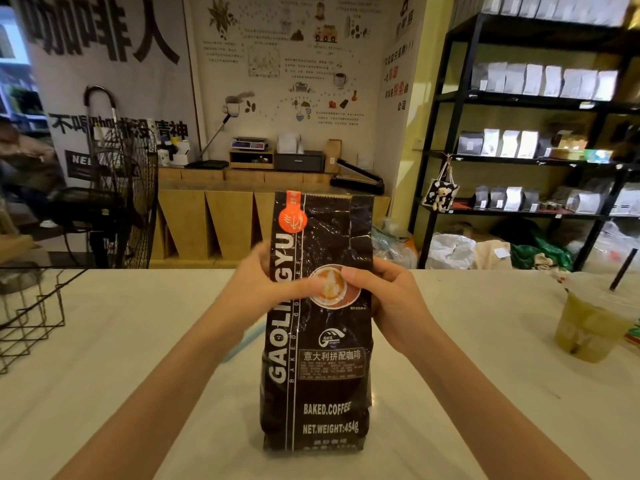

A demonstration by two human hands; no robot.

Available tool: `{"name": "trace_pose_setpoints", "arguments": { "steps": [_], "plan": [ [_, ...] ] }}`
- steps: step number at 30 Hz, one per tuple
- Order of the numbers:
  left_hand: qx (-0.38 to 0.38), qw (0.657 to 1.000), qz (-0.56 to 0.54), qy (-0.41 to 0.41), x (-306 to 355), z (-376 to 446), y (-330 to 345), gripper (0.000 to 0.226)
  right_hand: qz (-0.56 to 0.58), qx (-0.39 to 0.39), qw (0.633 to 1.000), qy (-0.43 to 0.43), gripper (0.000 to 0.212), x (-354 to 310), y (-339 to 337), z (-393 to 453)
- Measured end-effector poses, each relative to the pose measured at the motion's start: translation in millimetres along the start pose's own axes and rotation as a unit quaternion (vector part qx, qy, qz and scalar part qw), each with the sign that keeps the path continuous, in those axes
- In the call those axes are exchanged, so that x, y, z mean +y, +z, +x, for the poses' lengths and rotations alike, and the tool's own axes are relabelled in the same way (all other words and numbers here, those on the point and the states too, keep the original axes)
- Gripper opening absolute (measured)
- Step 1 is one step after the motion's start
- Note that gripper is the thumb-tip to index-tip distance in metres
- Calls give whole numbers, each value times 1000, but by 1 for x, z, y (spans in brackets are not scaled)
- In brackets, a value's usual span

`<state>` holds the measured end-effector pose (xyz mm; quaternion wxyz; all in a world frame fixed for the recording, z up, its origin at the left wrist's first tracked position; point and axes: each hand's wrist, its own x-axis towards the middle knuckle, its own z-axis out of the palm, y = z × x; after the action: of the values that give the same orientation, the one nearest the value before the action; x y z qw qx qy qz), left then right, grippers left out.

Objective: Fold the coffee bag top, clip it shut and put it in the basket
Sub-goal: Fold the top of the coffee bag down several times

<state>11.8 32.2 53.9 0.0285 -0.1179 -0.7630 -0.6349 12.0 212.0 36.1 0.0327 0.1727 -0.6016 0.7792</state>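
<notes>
A tall black coffee bag (318,372) with white lettering and an orange label stands upright on the white counter (121,358), its top unfolded and straight. My left hand (266,282) grips the bag's left side at mid height, thumb across the front. My right hand (384,299) holds the right side at the same height, thumb on the printed cup. A light blue strip (247,337), possibly the clip, lies on the counter behind my left forearm, mostly hidden. A black wire basket (31,317) sits at the counter's left edge.
A plastic cup of green drink (588,327) with a black straw stands at the right edge of the counter. Beyond the counter are a floor fan (117,188), a wooden bench with equipment, and black shelves (519,143) holding bags.
</notes>
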Motion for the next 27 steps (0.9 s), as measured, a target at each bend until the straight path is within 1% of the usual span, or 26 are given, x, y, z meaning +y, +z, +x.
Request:
{"name": "trace_pose_setpoints", "arguments": {
  "steps": [1,3,4,7,9,12,15,20,22,25,27],
  "plan": [
    [-12,999,-27,-11,-8,-3,2,85,0,2,1000,-3,31,0,1,0],
    [-4,997,-73,-17,-18,-4,6,77,-7,8,1000,-11,28,0,2,0],
    [5,996,-88,-13,-20,-3,7,74,-13,9,1000,-14,26,0,3,0],
    [13,992,-127,6,-20,-4,10,51,-16,6,1000,-18,20,0,3,-1],
    [14,989,-147,7,-20,-6,11,44,-13,7,1000,-13,20,1,3,0],
    [20,985,-170,-7,-21,-4,12,43,-9,12,1000,-1,19,1,4,0],
    [27,983,-180,-4,-21,-4,13,37,-2,10,1000,9,18,1,4,1],
    [22,983,-182,-8,-19,-1,7,37,-32,10,999,14,21,-2,0,0],
    [19,983,-184,-4,-18,1,4,32,-45,23,999,4,22,-4,0,0],
    [8,975,-223,-1,-18,1,5,28,-74,39,996,-22,21,-5,0,3],
    [1,972,-236,-11,-17,1,6,28,-76,40,996,-19,22,-5,1,3]
  ]
}}
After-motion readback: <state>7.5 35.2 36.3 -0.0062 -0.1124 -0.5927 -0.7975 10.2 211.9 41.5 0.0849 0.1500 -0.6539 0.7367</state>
